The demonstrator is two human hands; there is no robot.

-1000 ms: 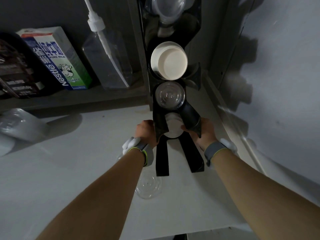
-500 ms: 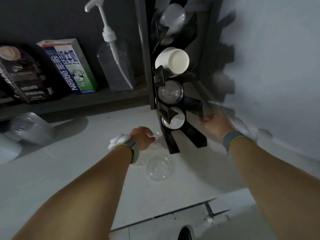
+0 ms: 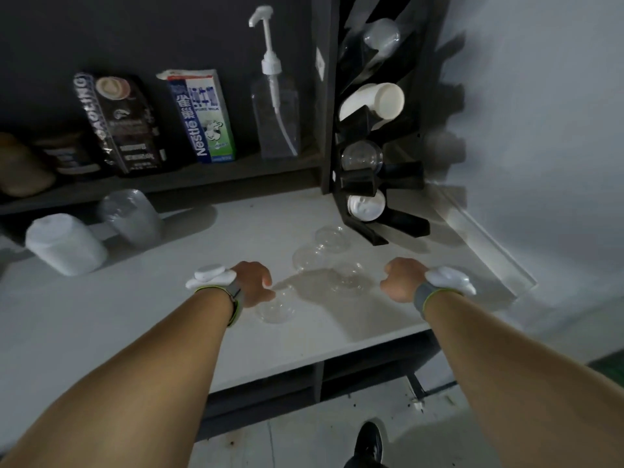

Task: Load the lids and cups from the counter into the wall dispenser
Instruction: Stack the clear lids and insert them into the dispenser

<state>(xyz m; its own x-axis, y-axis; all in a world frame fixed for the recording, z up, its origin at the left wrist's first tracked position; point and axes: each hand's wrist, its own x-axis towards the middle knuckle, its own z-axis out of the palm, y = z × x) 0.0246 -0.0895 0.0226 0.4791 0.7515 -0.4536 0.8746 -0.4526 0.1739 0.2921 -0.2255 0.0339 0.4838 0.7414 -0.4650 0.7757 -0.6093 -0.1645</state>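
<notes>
The black wall dispenser (image 3: pixel 351 184) stands at the counter's back right. Top to bottom it holds clear cups (image 3: pixel 381 35), white paper cups (image 3: pixel 374 103), clear lids (image 3: pixel 361 157) and white lids (image 3: pixel 366 206). Several clear dome lids lie on the white counter (image 3: pixel 135 315) in front of it, among them one (image 3: pixel 332 238) near the dispenser's foot and one (image 3: pixel 349 280) between my hands. My left hand (image 3: pixel 253 283) hovers with loosely curled fingers at the edge of the nearest clear lid (image 3: pixel 275 307). My right hand (image 3: pixel 401 278) is loosely curled and holds nothing, right of the lids.
A sleeve of white cups (image 3: pixel 64 244) and a sleeve of clear cups (image 3: pixel 130 214) lie at the counter's left. On the shelf behind stand a coffee bag (image 3: pixel 118 123), a milk carton (image 3: pixel 202 116) and a pump bottle (image 3: pixel 275 106). The white wall (image 3: pixel 540 163) bounds the right side.
Both hands have come away from the dispenser's lowest slot and dropped to the counter beside the clear lids. The view has pulled back and tilted down.
</notes>
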